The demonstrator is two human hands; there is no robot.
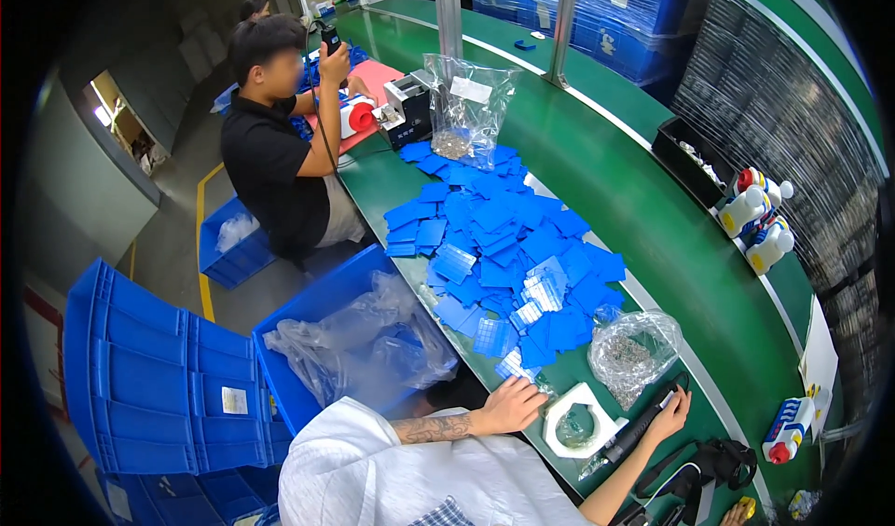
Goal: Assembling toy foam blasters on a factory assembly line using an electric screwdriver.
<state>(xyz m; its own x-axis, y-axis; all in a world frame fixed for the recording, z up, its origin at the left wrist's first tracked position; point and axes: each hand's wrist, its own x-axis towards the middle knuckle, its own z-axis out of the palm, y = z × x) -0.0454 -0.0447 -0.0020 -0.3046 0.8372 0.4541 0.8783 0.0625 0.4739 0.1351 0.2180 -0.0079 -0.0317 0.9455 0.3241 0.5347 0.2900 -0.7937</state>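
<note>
My left hand (511,406) rests at the near edge of the green worktable, fingers stretched out and slightly apart. Its fingertips are beside a small clear plastic piece and the near end of a pile of flat blue plastic plates (499,223). My right hand (667,416) is wrapped round a black electric screwdriver (632,436), which lies slantwise over the table. Between the hands stands a white fixture (557,425) with a many-sided opening, and clear film shows inside it. Beyond the screwdriver sits a clear bag of small metal parts (623,363).
A blue crate (280,335) with clear bags stands left of the table. Stacked blue crates (140,377) rise at the far left. A co-worker (280,144) holds a black tool. White bottles (746,211) stand right; black straps (713,465) lie near my right arm.
</note>
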